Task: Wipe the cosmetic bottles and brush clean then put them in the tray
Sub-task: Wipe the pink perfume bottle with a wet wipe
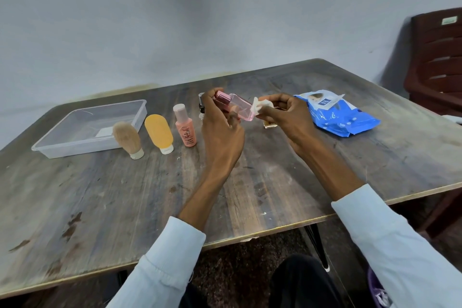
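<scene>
The left hand grips a clear pink bottle with a darker pink cap, held tilted above the counter, cap toward the left. The right hand pinches a small white wipe against the bottle's base. Its flat, see-through body looks rectangular, though blur softens the edges. To the left stand a brush, a yellow tube and a peach bottle, beside a clear tray.
</scene>
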